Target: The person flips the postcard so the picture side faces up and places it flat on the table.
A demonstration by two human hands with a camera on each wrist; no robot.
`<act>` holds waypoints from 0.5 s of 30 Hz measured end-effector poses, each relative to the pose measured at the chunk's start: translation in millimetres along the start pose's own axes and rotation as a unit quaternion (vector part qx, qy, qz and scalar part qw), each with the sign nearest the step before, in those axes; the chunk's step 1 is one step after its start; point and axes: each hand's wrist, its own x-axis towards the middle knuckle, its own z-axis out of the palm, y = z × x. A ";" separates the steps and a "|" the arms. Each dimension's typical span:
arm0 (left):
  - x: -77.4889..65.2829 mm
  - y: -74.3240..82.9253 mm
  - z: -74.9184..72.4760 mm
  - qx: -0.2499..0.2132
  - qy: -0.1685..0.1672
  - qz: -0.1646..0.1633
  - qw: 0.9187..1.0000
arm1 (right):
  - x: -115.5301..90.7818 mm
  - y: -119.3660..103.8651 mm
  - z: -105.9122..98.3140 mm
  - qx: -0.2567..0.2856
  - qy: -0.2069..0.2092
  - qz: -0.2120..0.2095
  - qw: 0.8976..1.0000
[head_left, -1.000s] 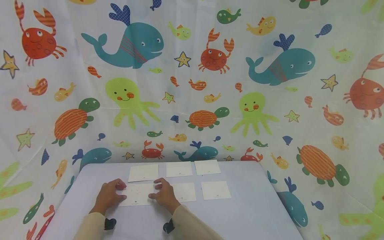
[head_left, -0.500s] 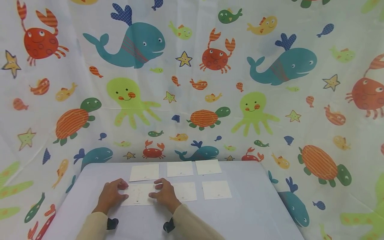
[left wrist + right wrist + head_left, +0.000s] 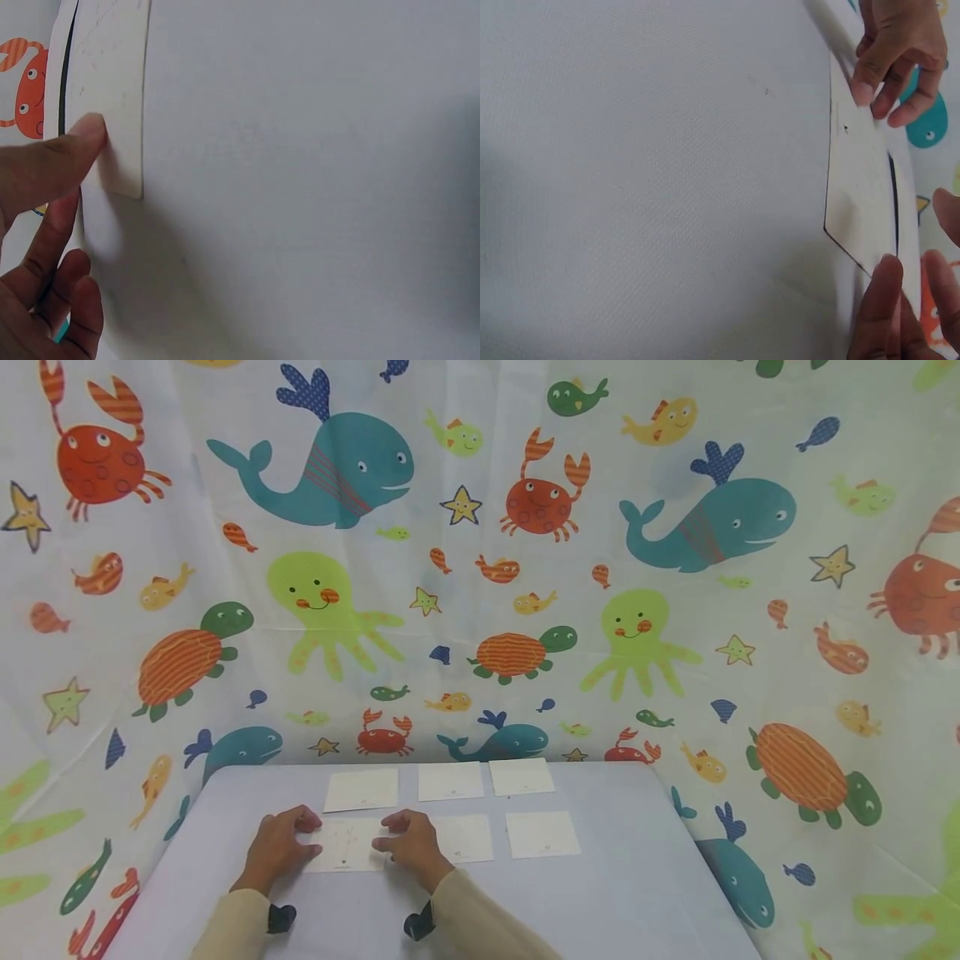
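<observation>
A little in from the left edge of the worktop, left hand at the left end of the card, with thumb over the face and a clear gap between thumb and forefinger: grip wide, with no pinch to be made out; cannot tell the firmness of the touch. Between both hands, in the left half of the worktop, the card itself, flat or nearly so, with faint reddish marks and tiny print toward the near side. Beyond, close to the far edge, far-left card. At the right end of the card, right hand, with bent fingers, thumb tip at the edge and the same wide grip. Then, partly hidden by right hand, near-middle card, with far-middle card behind by the far edge. Farther right, short of the far right corner, far-right card, with near-right card in front. Against a second ago, next to no change: same card between the same hands, perhaps a slightly lower right forefinger. Judged from that, a pause or fine straightening of this one card, with no call yet on the other five.
</observation>
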 end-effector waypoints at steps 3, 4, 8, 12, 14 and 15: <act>-0.5 -0.7 0.5 0.004 0.002 0.000 1.000 | -5.1 -3.7 2.1 0.000 0.000 0.002 1.000; -0.5 -0.5 0.5 0.004 0.002 0.001 1.000 | -6.5 -4.8 3.1 -0.003 0.002 0.003 1.000; 0.4 0.2 1.0 0.003 0.000 0.001 1.000 | -10.4 -9.0 6.0 -0.018 0.024 0.004 1.000; 0.8 0.5 1.0 0.003 0.001 -0.003 1.000 | -11.8 -10.2 6.8 -0.017 0.034 0.004 0.999; 0.4 0.3 0.9 0.002 0.001 -0.005 1.000 | -12.0 -10.0 7.3 -0.012 0.031 0.007 0.999; 0.2 0.2 1.0 0.003 0.002 -0.005 1.000 | -12.0 -9.9 7.6 -0.008 0.028 0.010 1.000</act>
